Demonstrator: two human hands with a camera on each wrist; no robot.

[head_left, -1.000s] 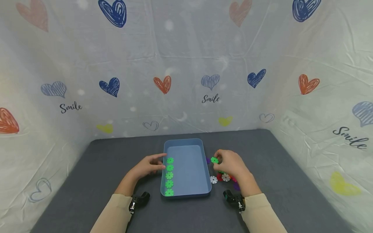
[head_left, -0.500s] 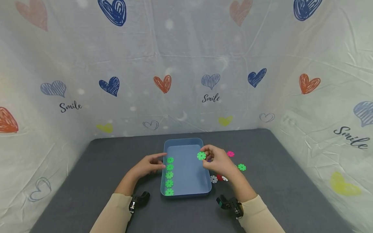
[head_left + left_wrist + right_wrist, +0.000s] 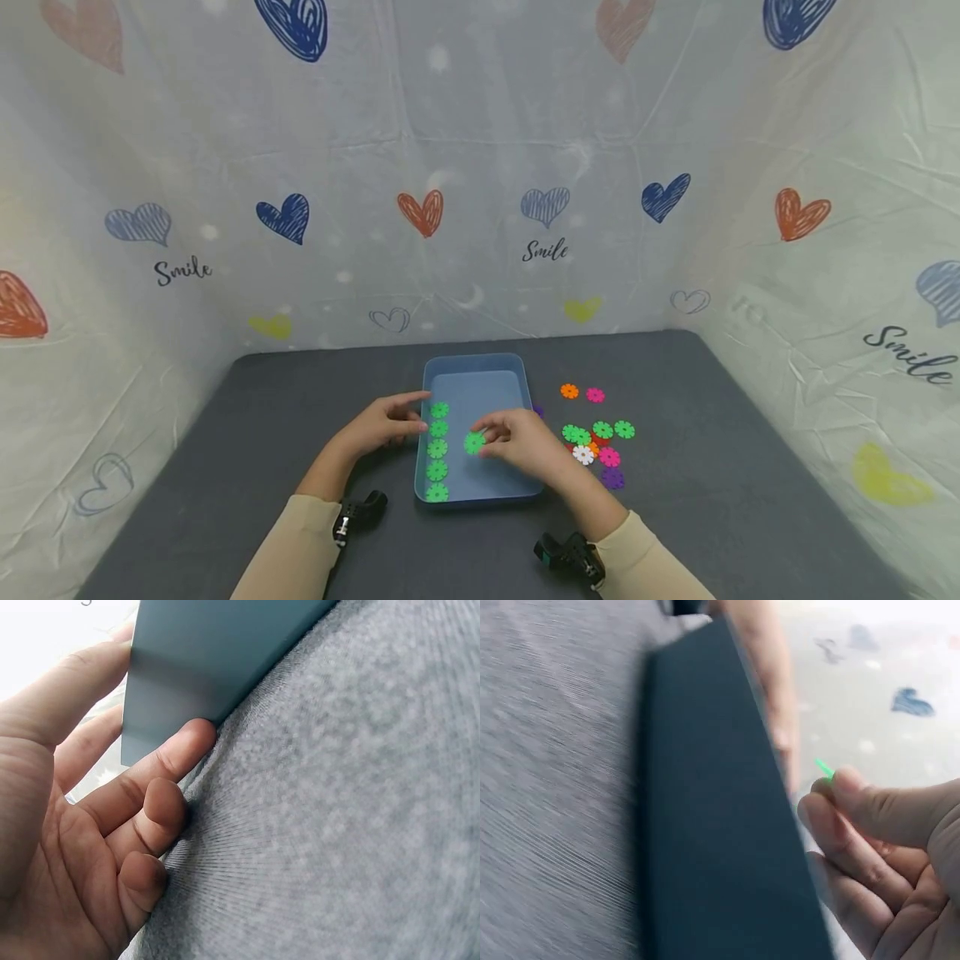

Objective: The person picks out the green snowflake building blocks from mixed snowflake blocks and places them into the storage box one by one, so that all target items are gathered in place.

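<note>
In the head view a shallow blue tray [image 3: 497,492] lies on the table, with a column of several green flower-shaped plastic discs [image 3: 437,448] along its left side. My left hand [image 3: 382,423] holds the tray's left wall, thumb and index at the rim. The left wrist view shows another fingertip [image 3: 196,739] against the outside of that wall. My right hand [image 3: 517,442] is over the middle of the tray and pinches one green flower-shaped disc [image 3: 474,442] between thumb and fingers. Only that disc's thin edge [image 3: 824,768] shows in the right wrist view.
Right of the tray, a loose pile holds green discs [image 3: 602,430], a white disc [image 3: 582,454] and a purple disc [image 3: 612,477]. An orange disc [image 3: 569,391] and a pink disc [image 3: 595,395] lie farther back. A heart-printed curtain surrounds the dark table [image 3: 300,417].
My right hand has carried the green disc leftward from the pile, across the tray's right rim to over its middle. The pile now shows uncovered. My left hand stays at the left wall.
</note>
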